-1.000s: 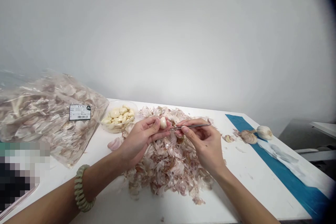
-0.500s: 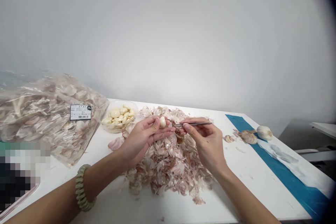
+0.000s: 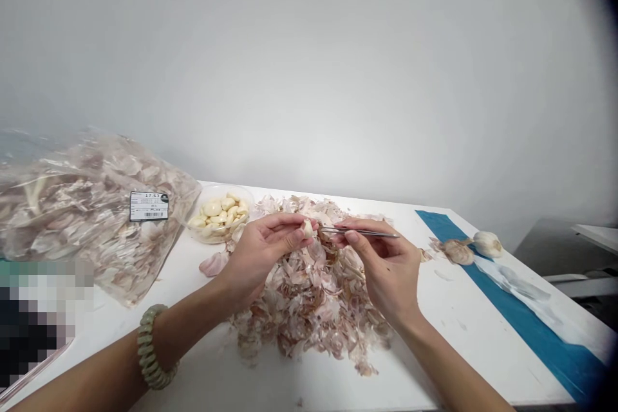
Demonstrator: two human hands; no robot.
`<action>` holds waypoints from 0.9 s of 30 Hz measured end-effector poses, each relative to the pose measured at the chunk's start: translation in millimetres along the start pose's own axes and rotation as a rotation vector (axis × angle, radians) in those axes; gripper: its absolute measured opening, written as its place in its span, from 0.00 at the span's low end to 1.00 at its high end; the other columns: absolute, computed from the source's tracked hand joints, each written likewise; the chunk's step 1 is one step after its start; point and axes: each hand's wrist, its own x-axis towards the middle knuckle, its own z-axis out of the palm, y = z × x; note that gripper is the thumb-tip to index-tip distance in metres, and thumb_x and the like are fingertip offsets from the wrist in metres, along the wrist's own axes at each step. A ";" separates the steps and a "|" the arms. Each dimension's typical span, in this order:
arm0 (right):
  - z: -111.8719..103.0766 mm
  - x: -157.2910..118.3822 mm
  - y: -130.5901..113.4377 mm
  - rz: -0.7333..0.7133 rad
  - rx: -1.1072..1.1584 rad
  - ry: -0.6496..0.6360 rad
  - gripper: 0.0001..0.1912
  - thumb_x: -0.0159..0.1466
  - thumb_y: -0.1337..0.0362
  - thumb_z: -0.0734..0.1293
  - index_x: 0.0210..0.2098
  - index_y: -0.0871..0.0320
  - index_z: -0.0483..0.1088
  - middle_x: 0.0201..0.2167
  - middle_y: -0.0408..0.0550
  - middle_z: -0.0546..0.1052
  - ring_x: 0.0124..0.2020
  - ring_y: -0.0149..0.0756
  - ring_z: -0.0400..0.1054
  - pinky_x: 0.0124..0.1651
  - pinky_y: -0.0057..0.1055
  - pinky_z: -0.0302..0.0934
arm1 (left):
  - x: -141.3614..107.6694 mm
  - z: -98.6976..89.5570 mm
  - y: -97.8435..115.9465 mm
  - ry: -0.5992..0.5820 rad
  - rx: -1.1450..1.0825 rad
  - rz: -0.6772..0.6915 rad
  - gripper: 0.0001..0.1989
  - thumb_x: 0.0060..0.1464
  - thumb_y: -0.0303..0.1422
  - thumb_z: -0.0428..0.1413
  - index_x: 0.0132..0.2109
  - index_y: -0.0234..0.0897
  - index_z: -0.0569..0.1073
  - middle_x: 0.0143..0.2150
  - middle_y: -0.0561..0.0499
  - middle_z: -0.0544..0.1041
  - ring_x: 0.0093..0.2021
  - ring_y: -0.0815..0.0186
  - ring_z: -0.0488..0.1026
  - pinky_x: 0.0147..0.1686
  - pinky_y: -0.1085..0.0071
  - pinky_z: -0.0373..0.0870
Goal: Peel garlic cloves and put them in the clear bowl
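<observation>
Between the thumb and fingers of my left hand (image 3: 261, 254) is a pale garlic clove (image 3: 308, 228). My right hand (image 3: 389, 264) grips a thin metal tool (image 3: 371, 232), its tip pointing left and close to the clove; whether it touches is too small to tell. Both hands are above a heap of garlic skins (image 3: 313, 309) on the white table. Behind my left hand, a clear round bowl (image 3: 197, 236) holds several peeled cloves (image 3: 226, 206).
A clear bag of garlic skins (image 3: 96, 212) with a label lies at the left. On the right, a whole garlic bulb (image 3: 487, 244) and a brownish papery one (image 3: 458, 252) lie by a blue strip (image 3: 521, 322). A grey wall stands behind the table (image 3: 463, 347).
My left fingers have closed more around the clove, which has shifted slightly right and turned. My right hand has moved a little right and down with the metal tool.
</observation>
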 end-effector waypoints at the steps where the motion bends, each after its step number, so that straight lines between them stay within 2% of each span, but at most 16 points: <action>1: 0.3 -0.5 -0.3 -0.004 -0.002 0.000 0.06 0.57 0.68 0.69 0.34 0.52 0.76 0.32 0.42 0.80 0.28 0.31 0.75 0.34 0.28 0.74 | -0.5 -0.2 -0.2 -0.005 0.027 0.012 0.11 0.46 0.32 0.64 0.39 0.36 0.76 0.43 0.49 0.79 0.44 0.65 0.75 0.49 0.68 0.71; 7: 0.8 -4.2 -1.2 -0.104 -0.024 0.026 0.08 0.57 0.71 0.69 0.33 0.52 0.76 0.29 0.41 0.80 0.26 0.32 0.75 0.29 0.29 0.73 | -1.1 0.0 -0.5 -0.063 0.147 0.112 0.09 0.46 0.30 0.64 0.38 0.38 0.78 0.45 0.47 0.79 0.50 0.62 0.72 0.50 0.67 0.69; 11: -0.9 -6.6 -0.2 -0.167 -0.106 0.041 0.08 0.56 0.72 0.69 0.33 0.53 0.76 0.30 0.42 0.79 0.29 0.34 0.75 0.29 0.32 0.73 | -1.1 -0.5 -1.8 -0.055 0.185 0.137 0.09 0.45 0.30 0.64 0.37 0.38 0.78 0.44 0.48 0.79 0.50 0.62 0.73 0.51 0.66 0.68; 21: -1.7 -7.7 0.8 -0.189 -0.149 0.058 0.07 0.56 0.71 0.70 0.33 0.53 0.75 0.31 0.43 0.79 0.30 0.35 0.75 0.29 0.34 0.73 | -3.4 2.0 2.0 -0.002 0.274 0.209 0.07 0.43 0.30 0.64 0.35 0.39 0.80 0.42 0.47 0.80 0.47 0.60 0.74 0.51 0.63 0.68; 27: -1.5 -7.5 0.6 -0.201 -0.139 0.051 0.09 0.55 0.73 0.69 0.34 0.53 0.75 0.31 0.43 0.79 0.29 0.35 0.75 0.28 0.33 0.73 | -4.1 1.4 1.4 0.005 0.318 0.238 0.07 0.43 0.30 0.64 0.35 0.41 0.80 0.41 0.48 0.80 0.47 0.61 0.74 0.49 0.65 0.70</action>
